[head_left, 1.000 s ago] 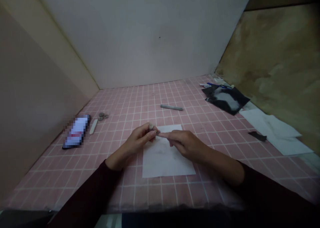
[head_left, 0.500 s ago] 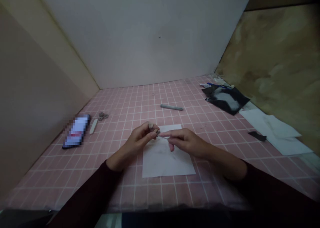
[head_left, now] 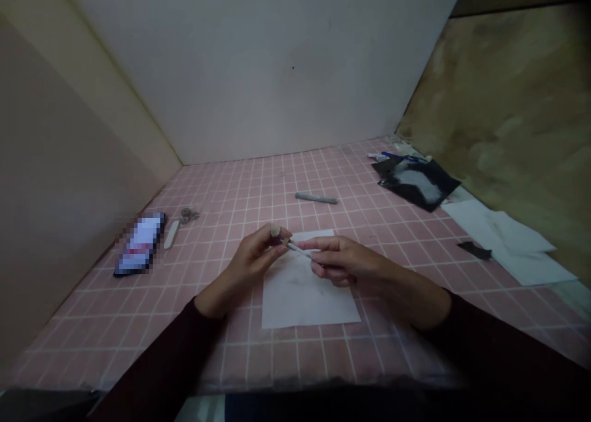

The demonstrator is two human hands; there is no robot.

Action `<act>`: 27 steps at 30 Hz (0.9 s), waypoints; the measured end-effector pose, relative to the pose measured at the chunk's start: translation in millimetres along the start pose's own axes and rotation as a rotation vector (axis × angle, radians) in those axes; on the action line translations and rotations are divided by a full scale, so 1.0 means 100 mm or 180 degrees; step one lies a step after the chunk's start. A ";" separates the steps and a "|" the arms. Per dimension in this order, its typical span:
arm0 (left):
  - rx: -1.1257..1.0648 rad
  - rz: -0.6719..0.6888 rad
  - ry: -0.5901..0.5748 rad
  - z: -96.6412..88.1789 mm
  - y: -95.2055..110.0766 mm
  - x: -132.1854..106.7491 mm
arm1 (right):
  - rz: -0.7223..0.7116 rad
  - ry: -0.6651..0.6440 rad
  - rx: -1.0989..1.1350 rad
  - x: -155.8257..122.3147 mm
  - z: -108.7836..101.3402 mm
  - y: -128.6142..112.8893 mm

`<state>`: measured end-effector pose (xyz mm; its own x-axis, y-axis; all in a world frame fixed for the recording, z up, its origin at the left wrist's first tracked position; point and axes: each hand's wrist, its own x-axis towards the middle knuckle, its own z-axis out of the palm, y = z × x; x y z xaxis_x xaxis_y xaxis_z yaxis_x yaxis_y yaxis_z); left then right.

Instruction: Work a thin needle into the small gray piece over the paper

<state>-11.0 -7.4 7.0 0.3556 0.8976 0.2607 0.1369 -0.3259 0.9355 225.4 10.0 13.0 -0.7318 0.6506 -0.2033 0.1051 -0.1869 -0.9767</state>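
Observation:
My left hand point(head_left: 253, 255) pinches a small brownish piece point(head_left: 285, 242) between thumb and fingertips; its exact kind is too small to make out. A pale patch, like tape, sits on one of that hand's fingers. My right hand point(head_left: 351, 263) grips a thin white stick-like tool point(head_left: 301, 251), slanting up and left, with its far end at the brownish piece. Both hands hover over a white sheet of paper point(head_left: 305, 305) bearing faint grey smudges.
On the pink checked tablecloth point(head_left: 221, 360), a grey rod point(head_left: 316, 198) lies beyond the paper. To the left are a phone point(head_left: 141, 243), a white flat strip point(head_left: 172, 234) and scissors-like metal loops point(head_left: 188, 215). Rightward lie a dusty black sheet point(head_left: 392, 185), white papers point(head_left: 503, 249) and a black scrap point(head_left: 474, 250).
The right hand's fingers have curled in more around the tool, and more of its white shaft shows. The left hand has shifted only slightly.

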 end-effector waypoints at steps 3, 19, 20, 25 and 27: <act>-0.0099 -0.0182 -0.0124 0.00 -0.01 0.02 | -0.0671 0.0411 -0.1331 -0.01 0.05 0.03; -0.0038 0.0046 -0.0008 0.00 0.00 0.02 | -0.0064 0.0037 0.0006 -0.01 0.01 0.00; -0.0132 -0.0020 -0.0030 0.00 0.00 0.03 | -0.0294 0.0161 -0.0413 -0.01 0.02 0.01; -0.0395 -0.0624 -0.0055 -0.01 -0.05 0.05 | -0.1181 0.1030 -0.2947 -0.03 0.13 0.11; -0.0375 -0.0702 -0.0048 -0.01 -0.06 0.05 | -0.1206 0.0994 -0.3030 -0.03 0.15 0.12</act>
<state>-11.3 -0.5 3.6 0.3429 0.9383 0.0443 0.1042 -0.0849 0.9909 218.8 -4.7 2.4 -0.6364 0.7305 0.2477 0.4880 0.6300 -0.6041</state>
